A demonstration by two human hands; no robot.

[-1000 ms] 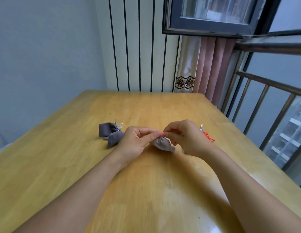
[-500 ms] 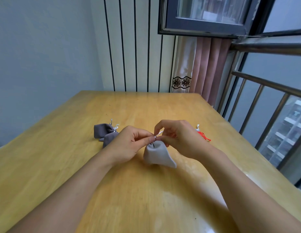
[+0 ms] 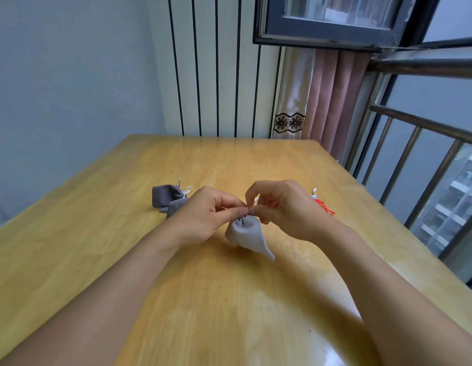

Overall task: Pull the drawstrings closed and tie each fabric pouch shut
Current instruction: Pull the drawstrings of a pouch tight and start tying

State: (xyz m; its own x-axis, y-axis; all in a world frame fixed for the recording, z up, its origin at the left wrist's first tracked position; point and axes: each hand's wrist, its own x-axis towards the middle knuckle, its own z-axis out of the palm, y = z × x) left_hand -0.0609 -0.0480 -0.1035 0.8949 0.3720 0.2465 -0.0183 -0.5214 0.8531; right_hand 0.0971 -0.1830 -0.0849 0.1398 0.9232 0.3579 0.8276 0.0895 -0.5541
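Honestly can't make out a single word, label, brand or number anywhere in here, not on the pouches, the table or over by the window.

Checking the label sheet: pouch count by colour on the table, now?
Light grey pouch, held by left hand and right hand: 1
Dark grey pouches, lying left: 2
Red item behind the right hand, mostly hidden, probably a pouch: 1
Total: 4, counting the red one
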